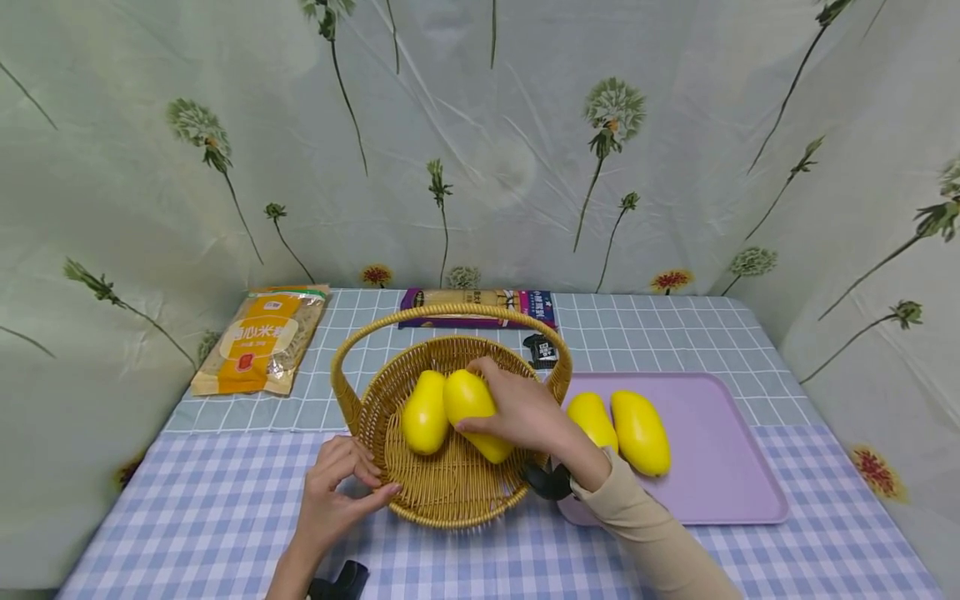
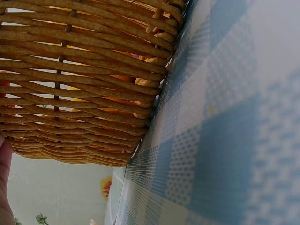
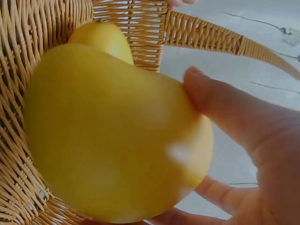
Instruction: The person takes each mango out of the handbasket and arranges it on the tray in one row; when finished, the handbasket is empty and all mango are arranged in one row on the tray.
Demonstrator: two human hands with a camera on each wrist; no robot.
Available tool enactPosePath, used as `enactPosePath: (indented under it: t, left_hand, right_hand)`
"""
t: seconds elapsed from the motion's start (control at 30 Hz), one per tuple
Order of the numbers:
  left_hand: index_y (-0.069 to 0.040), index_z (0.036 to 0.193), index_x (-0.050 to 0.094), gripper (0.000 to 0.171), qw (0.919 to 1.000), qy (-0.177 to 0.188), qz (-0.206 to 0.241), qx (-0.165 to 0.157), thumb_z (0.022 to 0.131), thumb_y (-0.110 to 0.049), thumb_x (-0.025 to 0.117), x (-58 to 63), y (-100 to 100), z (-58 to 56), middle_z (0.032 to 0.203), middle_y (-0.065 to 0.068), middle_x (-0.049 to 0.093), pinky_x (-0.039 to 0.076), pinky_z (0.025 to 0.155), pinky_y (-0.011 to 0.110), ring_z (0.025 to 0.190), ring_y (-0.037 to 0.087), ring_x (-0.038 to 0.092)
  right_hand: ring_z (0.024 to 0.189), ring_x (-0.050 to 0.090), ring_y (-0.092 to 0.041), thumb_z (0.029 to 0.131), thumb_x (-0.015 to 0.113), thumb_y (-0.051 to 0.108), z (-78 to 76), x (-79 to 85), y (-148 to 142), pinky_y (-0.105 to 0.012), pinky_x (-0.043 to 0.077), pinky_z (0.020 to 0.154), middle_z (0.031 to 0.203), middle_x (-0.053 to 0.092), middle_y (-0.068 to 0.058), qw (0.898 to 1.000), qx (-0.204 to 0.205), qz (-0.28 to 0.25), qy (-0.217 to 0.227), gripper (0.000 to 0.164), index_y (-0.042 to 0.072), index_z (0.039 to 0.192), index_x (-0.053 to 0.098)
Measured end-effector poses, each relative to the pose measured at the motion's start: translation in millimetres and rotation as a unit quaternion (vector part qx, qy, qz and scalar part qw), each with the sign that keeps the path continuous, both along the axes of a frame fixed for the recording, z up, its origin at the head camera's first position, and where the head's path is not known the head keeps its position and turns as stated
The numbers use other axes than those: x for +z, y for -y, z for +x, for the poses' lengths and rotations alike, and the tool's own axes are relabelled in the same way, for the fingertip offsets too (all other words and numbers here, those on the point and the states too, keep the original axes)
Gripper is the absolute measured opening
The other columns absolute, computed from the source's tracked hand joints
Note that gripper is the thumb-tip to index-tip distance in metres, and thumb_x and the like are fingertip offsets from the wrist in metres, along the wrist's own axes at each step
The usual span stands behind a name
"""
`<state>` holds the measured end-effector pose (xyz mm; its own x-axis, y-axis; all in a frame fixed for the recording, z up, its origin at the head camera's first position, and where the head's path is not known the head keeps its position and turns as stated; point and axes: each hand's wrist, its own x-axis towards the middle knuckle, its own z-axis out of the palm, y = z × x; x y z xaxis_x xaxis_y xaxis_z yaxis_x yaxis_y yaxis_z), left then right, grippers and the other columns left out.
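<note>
- Table (image 1: 217,492): the carrier of all items, under a checked cloth (image 1: 255,458); a hard pull could ruck the cloth and shift what stands on it.
- Wicker basket (image 1: 438,493): upright, between the table's left and right edges; uneven pressure on its rim could tip it.
- Lilac tray (image 1: 723,433): toward the table's right edge; the sleeve (image 1: 637,517) crosses its near left corner, and a lowered forearm could push it.
- Right hand (image 1: 513,408): spread wide around one mango; loosening too soon could drop it.
- Left hand (image 1: 337,483): pinching the basket's near left rim; slackening could let the basket slide.
- Held mango (image 1: 467,397): inside the basket's walls; contact with the floor cannot be told. It could bump the second mango (image 1: 425,414), beside it, and bruise both.
- Tray mangoes (image 1: 641,433): two, near the tray's left edge; a nudge could roll them.
- Black wrist mount (image 1: 550,481): near the basket's right rim, which it could snag.
</note>
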<state>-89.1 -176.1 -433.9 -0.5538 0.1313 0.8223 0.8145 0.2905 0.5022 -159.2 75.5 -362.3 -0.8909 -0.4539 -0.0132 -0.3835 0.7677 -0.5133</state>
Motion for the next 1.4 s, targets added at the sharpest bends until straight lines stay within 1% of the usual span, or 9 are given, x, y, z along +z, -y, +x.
enactPosePath:
  t: [0.2, 0.4, 0.6, 0.9, 1.0, 1.17, 1.27, 1.33, 1.4]
  left_hand:
    - [-0.01, 0.062, 0.056, 0.034, 1.0, -0.008, -0.002, -0.001, 0.074, -0.027, 0.082, 0.6, -0.9, -1.4, 0.07, 0.003, 0.057, 0.033, 0.083, 0.026, 0.07, 0.021, 0.051]
    - [-0.01, 0.062, 0.056, 0.034, 1.0, -0.007, -0.002, -0.002, 0.074, -0.026, 0.082, 0.2, -2.1, -1.9, 0.069, 0.002, 0.057, 0.034, 0.082, 0.026, 0.068, 0.023, 0.05]
    - [-0.01, 0.061, 0.056, 0.035, 1.0, -0.006, -0.003, 0.005, 0.076, -0.03, 0.081, 1.9, -2.0, -1.8, 0.069, 0.003, 0.057, 0.034, 0.082, 0.026, 0.069, 0.02, 0.05]
    - [-0.01, 0.062, 0.056, 0.033, 1.0, -0.001, -0.002, 0.001, 0.074, -0.026, 0.083, 0.8, -0.4, -0.2, 0.069, 0.004, 0.057, 0.034, 0.082, 0.026, 0.069, 0.023, 0.051]
    - [-0.01, 0.062, 0.056, 0.033, 1.0, 0.002, -0.001, 0.001, 0.074, -0.026, 0.083, 0.6, 0.0, 0.1, 0.069, 0.004, 0.057, 0.034, 0.082, 0.026, 0.069, 0.024, 0.05]
    - [-0.01, 0.062, 0.056, 0.033, 1.0, 0.008, -0.001, 0.003, 0.073, -0.024, 0.084, 1.1, 0.3, 0.8, 0.068, 0.004, 0.057, 0.033, 0.082, 0.026, 0.069, 0.023, 0.05]
    - [-0.01, 0.062, 0.056, 0.033, 1.0, 0.006, -0.001, 0.002, 0.073, -0.024, 0.084, 1.4, 0.0, 0.7, 0.068, 0.003, 0.057, 0.033, 0.083, 0.026, 0.069, 0.023, 0.05]
    - [-0.01, 0.062, 0.056, 0.033, 1.0, 0.005, -0.002, 0.002, 0.074, -0.025, 0.083, 1.5, -0.2, 0.4, 0.068, 0.003, 0.057, 0.033, 0.083, 0.026, 0.069, 0.023, 0.051]
    - [-0.01, 0.062, 0.056, 0.033, 1.0, 0.005, -0.004, 0.003, 0.074, -0.026, 0.082, 1.4, -0.3, 0.1, 0.069, 0.003, 0.057, 0.033, 0.083, 0.026, 0.07, 0.022, 0.051]
  right_hand:
    - [0.084, 0.058, -0.014, 0.078, 0.073, 0.052, 10.3, 3.5, -5.0, -0.034, 0.047, 0.072, 0.111, 0.063, -0.003, 0.998, -0.011, -0.039, -0.041, 0.073, 0.02, 0.134, 0.041]
    - [0.081, 0.056, -0.012, 0.077, 0.069, 0.059, 19.3, 2.5, -11.9, -0.031, 0.047, 0.068, 0.12, 0.059, 0.0, 0.994, -0.014, -0.082, -0.065, 0.074, 0.023, 0.135, 0.04]
    - [0.09, 0.057, -0.011, 0.077, 0.069, 0.06, 28.3, 0.3, -19.0, -0.031, 0.048, 0.069, 0.119, 0.057, 0.004, 0.988, -0.007, -0.129, -0.083, 0.071, 0.03, 0.134, 0.039]
    - [0.096, 0.055, -0.011, 0.077, 0.075, 0.048, 44.0, -5.7, -32.7, -0.036, 0.049, 0.079, 0.117, 0.054, 0.009, 0.973, 0.008, -0.217, -0.079, 0.07, 0.032, 0.135, 0.04]
    - [0.096, 0.054, -0.011, 0.077, 0.077, 0.044, 48.5, -7.0, -36.9, -0.036, 0.049, 0.077, 0.118, 0.053, 0.01, 0.969, 0.009, -0.232, -0.089, 0.07, 0.033, 0.135, 0.039]
    - [0.093, 0.054, -0.014, 0.076, 0.08, 0.033, 54.8, -10.8, -44.4, -0.032, 0.049, 0.069, 0.121, 0.053, 0.009, 0.959, 0.018, -0.262, -0.11, 0.072, 0.028, 0.135, 0.04]
    - [0.093, 0.052, -0.015, 0.074, 0.082, 0.026, 58.9, -13.7, -51.0, -0.031, 0.048, 0.067, 0.121, 0.053, 0.007, 0.955, 0.013, -0.274, -0.113, 0.073, 0.026, 0.135, 0.041]
    - [0.094, 0.051, -0.016, 0.073, 0.083, 0.023, 62.1, -14.4, -55.9, -0.032, 0.047, 0.068, 0.122, 0.052, 0.005, 0.953, 0.003, -0.28, -0.112, 0.075, 0.024, 0.135, 0.042]
    - [0.095, 0.051, -0.016, 0.07, 0.084, 0.016, 63.9, -16.4, -61.5, -0.031, 0.046, 0.068, 0.125, 0.051, 0.002, 0.947, -0.003, -0.296, -0.122, 0.078, 0.02, 0.135, 0.042]
